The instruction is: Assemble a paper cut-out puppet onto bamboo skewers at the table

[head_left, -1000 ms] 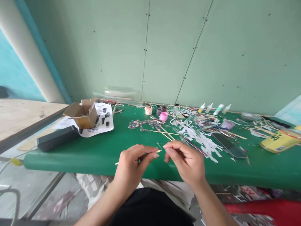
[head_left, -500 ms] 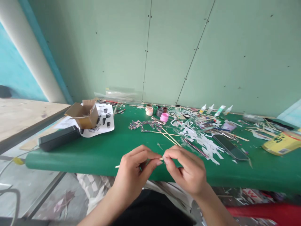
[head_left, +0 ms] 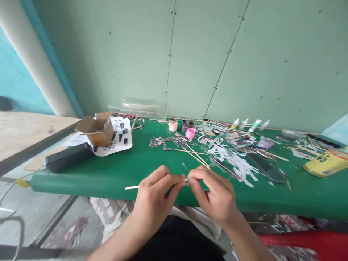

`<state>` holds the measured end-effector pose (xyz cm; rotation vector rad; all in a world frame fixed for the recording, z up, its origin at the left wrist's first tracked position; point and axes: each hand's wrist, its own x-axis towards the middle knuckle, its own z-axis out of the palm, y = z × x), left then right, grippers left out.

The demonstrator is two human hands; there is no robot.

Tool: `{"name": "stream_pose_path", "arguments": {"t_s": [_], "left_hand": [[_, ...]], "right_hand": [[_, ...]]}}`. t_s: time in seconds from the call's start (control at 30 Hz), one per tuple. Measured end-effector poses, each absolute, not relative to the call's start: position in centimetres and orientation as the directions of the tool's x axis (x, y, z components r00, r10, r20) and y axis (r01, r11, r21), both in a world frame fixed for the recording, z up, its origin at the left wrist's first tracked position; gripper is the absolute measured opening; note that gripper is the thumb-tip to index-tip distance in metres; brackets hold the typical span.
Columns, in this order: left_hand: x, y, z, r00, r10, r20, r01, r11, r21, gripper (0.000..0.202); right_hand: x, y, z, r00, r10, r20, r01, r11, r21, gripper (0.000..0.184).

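Observation:
A thin pale wooden stick [head_left: 132,187] runs through my left hand [head_left: 157,194], which pinches it near one end; its other end sticks out past the left side of the hand. My right hand [head_left: 213,192] is closed too, thumb and forefinger pinched at the stick's tip, right against the left fingertips. Whether anything small sits at that tip is hidden by the fingers. Just beyond the hands lie several similar wooden sticks [head_left: 199,159], some with dark speckled pieces [head_left: 170,143] at their ends.
Small paint jars [head_left: 190,133] stand at the back. White paper strips [head_left: 231,157], a phone [head_left: 266,168] and a yellow container [head_left: 326,163] are to the right. A cardboard box [head_left: 99,132] on printed paper [head_left: 125,139] and a dark case [head_left: 69,157] are left. Glue bottles [head_left: 255,125] stand by the wall.
More of the stick now shows to the left of my left hand. Both hands keep their pinch in nearly the same place.

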<state>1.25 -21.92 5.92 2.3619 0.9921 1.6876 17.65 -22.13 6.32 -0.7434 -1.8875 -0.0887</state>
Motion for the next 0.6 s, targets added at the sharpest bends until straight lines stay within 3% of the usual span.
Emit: {"name": "stream_pose_path", "arguments": {"t_s": [0.23, 0.4, 0.5, 0.6], "left_hand": [[0.6, -21.7, 6.6, 0.238, 0.644, 0.728, 0.308, -0.760, 0.572, 0.010], [0.4, -21.9, 6.9, 0.284, 0.649, 0.705, 0.234, -0.760, 0.606, 0.011], [0.3, -22.1, 7.1, 0.343, 0.675, 0.653, 0.205, -0.732, 0.649, 0.013], [-0.1, -22.3, 7.4, 0.423, 0.708, 0.565, 0.196, -0.681, 0.706, 0.017]], "right_hand": [[17.9, -21.8, 6.9, -0.232, 0.419, 0.878, 0.387, 0.868, -0.312, 0.015], [18.3, -21.5, 7.0, -0.270, 0.417, 0.868, 0.309, 0.891, -0.332, 0.015], [18.9, -21.5, 7.0, -0.349, 0.356, 0.867, 0.296, 0.920, -0.259, 0.015], [19.7, -21.7, 7.6, -0.495, 0.283, 0.822, 0.392, 0.917, -0.080, 0.014]]}}
